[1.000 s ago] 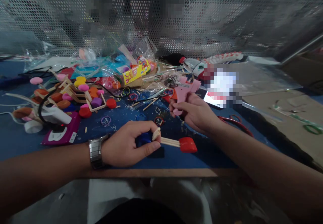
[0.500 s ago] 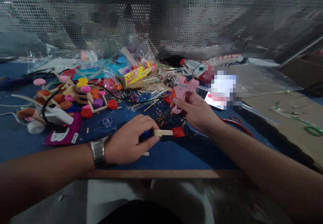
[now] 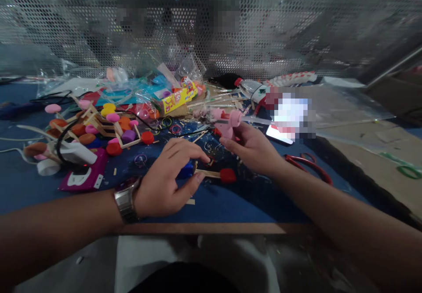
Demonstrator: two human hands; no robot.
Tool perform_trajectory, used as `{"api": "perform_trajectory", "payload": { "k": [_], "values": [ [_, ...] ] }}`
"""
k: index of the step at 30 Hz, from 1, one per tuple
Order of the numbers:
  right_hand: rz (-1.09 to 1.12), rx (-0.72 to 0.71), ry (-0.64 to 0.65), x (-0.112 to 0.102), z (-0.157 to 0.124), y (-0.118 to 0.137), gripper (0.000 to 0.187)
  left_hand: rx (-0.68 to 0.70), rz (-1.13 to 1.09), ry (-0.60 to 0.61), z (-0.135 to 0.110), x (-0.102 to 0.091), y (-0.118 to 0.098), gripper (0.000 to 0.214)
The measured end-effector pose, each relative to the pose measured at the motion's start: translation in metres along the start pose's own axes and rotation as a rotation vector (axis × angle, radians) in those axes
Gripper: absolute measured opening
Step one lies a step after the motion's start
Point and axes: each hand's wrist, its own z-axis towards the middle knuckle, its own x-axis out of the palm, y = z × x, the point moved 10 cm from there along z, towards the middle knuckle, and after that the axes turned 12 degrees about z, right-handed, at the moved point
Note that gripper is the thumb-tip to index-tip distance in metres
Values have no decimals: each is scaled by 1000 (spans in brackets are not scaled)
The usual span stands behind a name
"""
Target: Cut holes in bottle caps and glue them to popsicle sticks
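My right hand [image 3: 255, 145] is closed around the handle of a pink hot glue gun [image 3: 227, 121], with a clear glue stick [image 3: 257, 120] standing out of its back end. My left hand [image 3: 169, 174], with a metal-band watch [image 3: 127, 198] on the wrist, curves over a small piece of wooden sticks [image 3: 211, 174]. Its index finger and thumb are apart, the thumb tip by the sticks. A red cap-like part [image 3: 228, 175] is at the right end of the piece; a blue part [image 3: 186, 170] is partly hidden under my left hand.
Stick frames with coloured round pieces [image 3: 112, 117] are heaped at left, beside a purple power strip [image 3: 87, 170]. Plastic wrappers and a yellow packet [image 3: 180, 99] lie behind. A bottle [image 3: 252, 89], a lit phone [image 3: 280, 134] and red-handled pliers [image 3: 310, 167] lie at right.
My right hand has turned the glue gun from upright to nearly level, its nozzle toward the left. My left index finger has lifted from the stick piece, which has shifted slightly left.
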Motion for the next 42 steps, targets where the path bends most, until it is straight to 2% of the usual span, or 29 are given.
{"api": "perform_trajectory", "payload": {
  "k": [3, 6, 7, 9, 12, 14, 16, 19, 24, 27, 30, 32, 35, 36, 39, 42],
  "values": [
    [-122, -113, 45, 5, -2, 13, 20, 189, 59, -87, -8, -15, -25, 19],
    [-150, -250, 103, 13, -5, 27, 27, 408, 110, -33, -28, -11, -52, 14],
    [-152, -277, 109, 14, -5, 30, 27, 401, 135, -15, -32, -8, -53, 10],
    [-141, -294, 88, 12, -3, 34, 28, 436, 174, -6, -37, -3, -58, 9],
    [-96, -231, 0, -1, 3, 38, 27, 750, 179, -3, -47, 6, -82, 13],
    [-79, -217, -62, -16, 7, 48, 24, 800, 205, 4, -42, 10, -85, 22],
    [-127, -277, -74, -29, 7, 65, 20, 823, 228, 32, -36, 12, -89, 31],
    [-265, -378, 34, -38, 1, 86, 31, 828, 237, 87, -35, 7, -97, 36],
    [-321, -397, 128, -59, -19, 82, 34, 737, 292, 154, -49, -10, -98, 38],
    [-387, -380, 202, -60, -28, 66, 45, 547, 416, 186, -52, -13, -78, 33],
    [-427, -354, 291, -51, -32, 45, 44, 370, 479, 208, -54, -11, -60, 20],
    [-425, -346, 341, -43, -36, 34, 48, 240, 513, 171, -56, -13, -51, 25],
    [-414, -334, 385, -31, -43, 22, 48, 31, 508, -64, -69, -34, -45, 38],
    [-410, -333, 394, -28, -46, 21, 47, 2, 506, -107, -76, -38, -46, 41],
    [-407, -334, 399, -27, -55, 20, 45, -94, 511, -164, -97, -48, -45, 46],
    [-473, -344, 363, -36, -61, 22, 42, -180, 521, -150, -109, -58, -36, 44]
  ]
}}
